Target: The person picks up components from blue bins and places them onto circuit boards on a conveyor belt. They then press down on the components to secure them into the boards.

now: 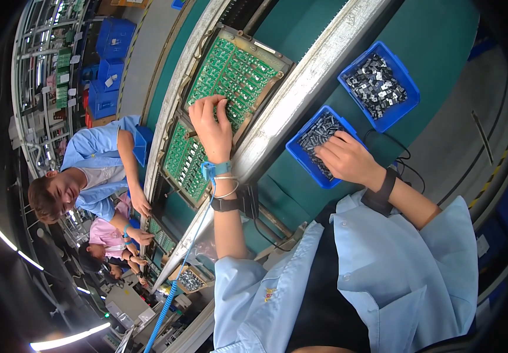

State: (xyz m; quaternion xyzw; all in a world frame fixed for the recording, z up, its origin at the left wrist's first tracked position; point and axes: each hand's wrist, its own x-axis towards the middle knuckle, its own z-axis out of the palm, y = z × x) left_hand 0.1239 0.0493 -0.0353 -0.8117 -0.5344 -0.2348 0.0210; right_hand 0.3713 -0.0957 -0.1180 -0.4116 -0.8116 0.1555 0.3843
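My left hand is over a green circuit board panel set in a metal frame. Its fingers are bent together at the board's surface, and whatever they pinch is too small to make out. My right hand reaches into a blue bin of small dark grey cylindrical components. Its fingertips are drawn together among them, hiding what lies between. Farther right, a second blue bin contains black and silver squarish components. A blue wrist strap with a coiled cord circles my left wrist.
Another framed board panel lies on the conveyor beyond my left hand. A pale metal rail runs between the boards and the bins. Co-workers sit along the line at left, one in a blue shirt. Black cables hang near the bins.
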